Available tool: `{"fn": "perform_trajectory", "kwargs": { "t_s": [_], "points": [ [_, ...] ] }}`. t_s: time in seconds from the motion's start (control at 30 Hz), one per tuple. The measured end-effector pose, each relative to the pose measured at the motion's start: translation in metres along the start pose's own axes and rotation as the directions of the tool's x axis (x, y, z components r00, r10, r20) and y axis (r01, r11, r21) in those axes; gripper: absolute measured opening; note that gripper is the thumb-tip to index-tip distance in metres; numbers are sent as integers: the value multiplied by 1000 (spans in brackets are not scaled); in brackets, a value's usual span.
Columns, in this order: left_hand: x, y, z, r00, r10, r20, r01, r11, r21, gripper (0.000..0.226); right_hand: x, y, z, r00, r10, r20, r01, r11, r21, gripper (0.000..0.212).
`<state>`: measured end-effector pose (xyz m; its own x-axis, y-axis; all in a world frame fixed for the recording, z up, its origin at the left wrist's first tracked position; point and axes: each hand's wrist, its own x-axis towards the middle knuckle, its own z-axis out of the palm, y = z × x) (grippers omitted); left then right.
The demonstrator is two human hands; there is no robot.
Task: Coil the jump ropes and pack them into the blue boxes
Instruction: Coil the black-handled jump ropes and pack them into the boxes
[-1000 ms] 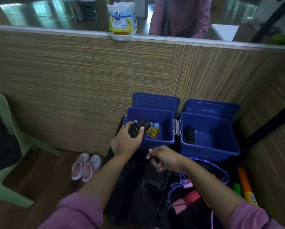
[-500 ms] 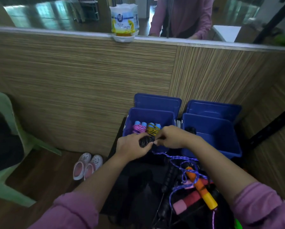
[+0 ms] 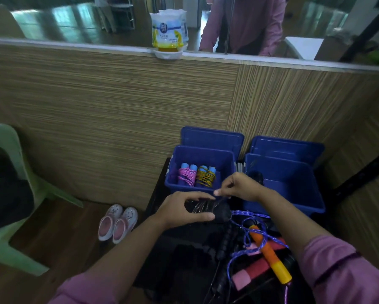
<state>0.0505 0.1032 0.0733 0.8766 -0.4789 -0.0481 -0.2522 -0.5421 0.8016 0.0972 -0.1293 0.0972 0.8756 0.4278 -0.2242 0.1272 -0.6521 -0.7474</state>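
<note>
My left hand (image 3: 179,210) grips a black jump rope bundle (image 3: 208,210), its handles wrapped with thin cord, just in front of the left blue box (image 3: 173,172). My right hand (image 3: 239,186) pinches the rope's thin cord right above the bundle. Inside the left blue box lie a pink coiled rope (image 3: 186,176) and a yellow coiled rope (image 3: 206,177), both with blue handles. The right blue box (image 3: 294,183) holds a black coiled rope (image 3: 257,177), partly hidden behind my right hand.
Loose ropes lie below my hands on a dark surface: a purple rope (image 3: 247,216), an orange-yellow handle (image 3: 269,256), pink handles (image 3: 250,274). A green plastic chair (image 3: 6,194) and small pink shoes (image 3: 118,222) stand at the left. A wood-panel wall runs behind the boxes.
Both hands drew back from the left box toward me. My right hand rose from below the bundle to its top, now pinching the cord over it.
</note>
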Motion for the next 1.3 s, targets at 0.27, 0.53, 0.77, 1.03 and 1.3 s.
{"fn": "perform_trajectory", "kwargs": {
  "t_s": [0.27, 0.53, 0.77, 1.03, 1.3],
  "points": [
    [8, -3, -3, 973, -50, -224, 13, 987, -163, 44, -2, 4, 34, 938, 188, -291, -119, 964, 238, 57],
    [32, 9, -3, 839, -193, -508, -131, 835, -534, 31, 3, -16, 50, 967, 23, -253, 5, 994, 109, 19],
    [55, 11, -15, 651, -357, -670, 38, 896, -442, 46, 0, -42, 60, 984, 177, -21, -163, 941, 296, 24],
    [41, -22, -16, 621, -289, -729, 453, 891, 33, 50, -6, -53, 70, 959, 231, 166, -236, 972, 10, 17],
    [13, -32, 5, 873, -78, -481, 404, 667, 625, 56, 1, -61, 35, 994, -97, -56, 43, 793, -608, 17]
  ]
}}
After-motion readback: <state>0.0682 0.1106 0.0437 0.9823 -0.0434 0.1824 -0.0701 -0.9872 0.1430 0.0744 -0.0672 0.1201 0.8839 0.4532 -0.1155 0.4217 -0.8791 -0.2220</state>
